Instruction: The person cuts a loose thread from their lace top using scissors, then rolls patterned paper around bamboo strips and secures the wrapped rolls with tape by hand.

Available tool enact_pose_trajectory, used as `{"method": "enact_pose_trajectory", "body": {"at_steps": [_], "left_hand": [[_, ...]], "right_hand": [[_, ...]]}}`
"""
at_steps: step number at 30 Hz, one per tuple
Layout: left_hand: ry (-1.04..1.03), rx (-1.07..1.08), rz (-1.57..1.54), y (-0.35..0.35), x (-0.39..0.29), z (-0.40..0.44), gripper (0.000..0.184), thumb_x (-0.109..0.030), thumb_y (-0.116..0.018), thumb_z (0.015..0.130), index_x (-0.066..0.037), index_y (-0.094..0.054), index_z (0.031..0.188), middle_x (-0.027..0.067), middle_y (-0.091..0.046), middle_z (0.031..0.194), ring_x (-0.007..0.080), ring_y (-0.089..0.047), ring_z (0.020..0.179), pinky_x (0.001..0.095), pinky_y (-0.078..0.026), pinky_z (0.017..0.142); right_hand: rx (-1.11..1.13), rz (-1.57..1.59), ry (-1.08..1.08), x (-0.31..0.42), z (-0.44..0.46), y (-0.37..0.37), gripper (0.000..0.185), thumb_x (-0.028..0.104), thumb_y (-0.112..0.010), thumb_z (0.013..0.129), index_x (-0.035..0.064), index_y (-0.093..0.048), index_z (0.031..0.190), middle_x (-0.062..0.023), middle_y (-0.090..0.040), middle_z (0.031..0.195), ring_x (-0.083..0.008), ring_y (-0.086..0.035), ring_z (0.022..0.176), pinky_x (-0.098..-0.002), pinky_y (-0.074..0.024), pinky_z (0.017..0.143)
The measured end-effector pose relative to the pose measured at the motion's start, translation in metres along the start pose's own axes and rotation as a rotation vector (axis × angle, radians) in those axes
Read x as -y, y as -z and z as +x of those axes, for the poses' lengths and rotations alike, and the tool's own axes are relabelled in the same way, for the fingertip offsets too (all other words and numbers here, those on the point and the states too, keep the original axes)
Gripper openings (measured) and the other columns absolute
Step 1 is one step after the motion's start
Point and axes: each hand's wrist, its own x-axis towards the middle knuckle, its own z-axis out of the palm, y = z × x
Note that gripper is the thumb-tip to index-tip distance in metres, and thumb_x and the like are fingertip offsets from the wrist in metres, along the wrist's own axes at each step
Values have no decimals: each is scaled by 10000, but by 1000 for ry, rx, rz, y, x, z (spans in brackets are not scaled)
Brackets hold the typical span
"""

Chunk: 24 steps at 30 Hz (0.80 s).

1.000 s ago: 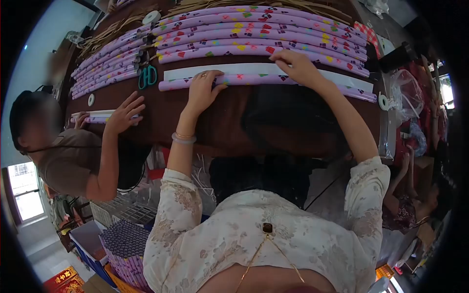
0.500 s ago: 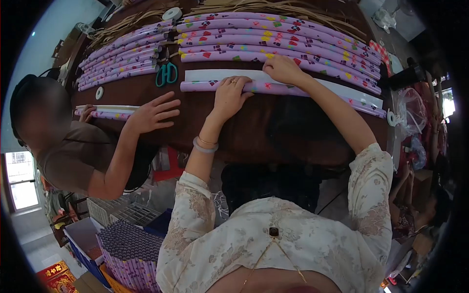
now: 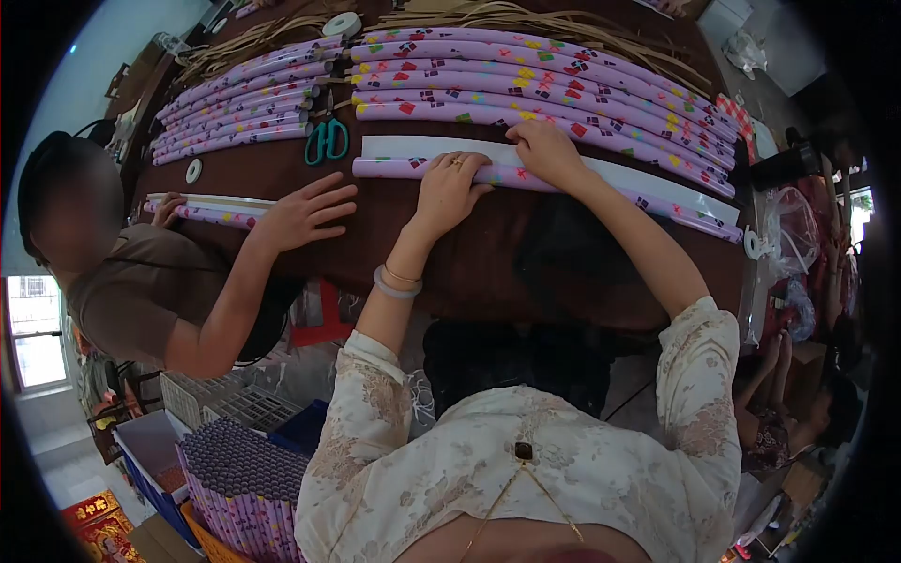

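Left hand (image 3: 449, 194) — fingers bent over rolled lilac paper (image 3: 389, 168); right hand (image 3: 547, 153) — fingers curled at its far white flap (image 3: 404, 147); cannot tell either grip. Teal scissors (image 3: 328, 141) at left.

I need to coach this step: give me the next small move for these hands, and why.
Probably roll the long, glossy lilac patterned roll slightly away from the body, since the flat, white strip lies open along its far side, the left hand rests over the roll, and the right hand is at the strip.

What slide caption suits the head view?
Left hand on a lilac patterned roll, right hand at its white edge, scissors nearby.
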Motion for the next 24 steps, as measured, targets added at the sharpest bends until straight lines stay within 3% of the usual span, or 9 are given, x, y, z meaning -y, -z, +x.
{"method": "enact_pose_trajectory", "body": {"at_steps": [8, 10, 13, 22, 24], "left_hand": [[-10, -24, 6, 0, 0, 0, 345, -146, -689, 692, -76, -525, 987, 97, -596, 945, 284, -553, 942, 394, -410, 833], [-13, -27, 3, 0, -1, 0, 351, -144, -691, 687, -75, -525, 989, 100, -596, 949, 286, -553, 942, 397, -411, 836], [-23, -42, -11, 1, -2, 0, 359, -143, -694, 681, -75, -526, 990, 103, -594, 947, 288, -554, 937, 400, -411, 837], [-10, -34, 2, 0, -1, -1, 363, -140, -694, 678, -64, -528, 992, 107, -591, 944, 298, -552, 932, 403, -411, 840], [-14, -33, 1, 0, -1, -1, 363, -140, -694, 679, -63, -528, 992, 108, -591, 945, 298, -553, 932, 403, -411, 839]], "right_hand": [[-40, -48, 12, -3, -1, -3, 194, 163, -511, 759, 82, -670, 837, -146, -607, 910, -336, -564, 891, -432, -442, 824], [50, 47, -32, -2, 0, 0, 203, 135, -510, 747, 14, -639, 846, -170, -591, 885, -316, -568, 826, -380, -454, 754], [120, 164, -38, -4, 1, 2, 207, 117, -513, 741, -2, -627, 867, -152, -591, 866, -273, -576, 793, -341, -452, 723], [196, 356, -116, -4, -2, 4, 191, 89, -491, 747, -2, -601, 874, -96, -601, 813, -163, -559, 752, -290, -438, 706], [211, 392, -131, -6, -3, 7, 197, 124, -493, 749, 19, -609, 869, -104, -608, 804, -187, -569, 746, -306, -442, 708]]}}
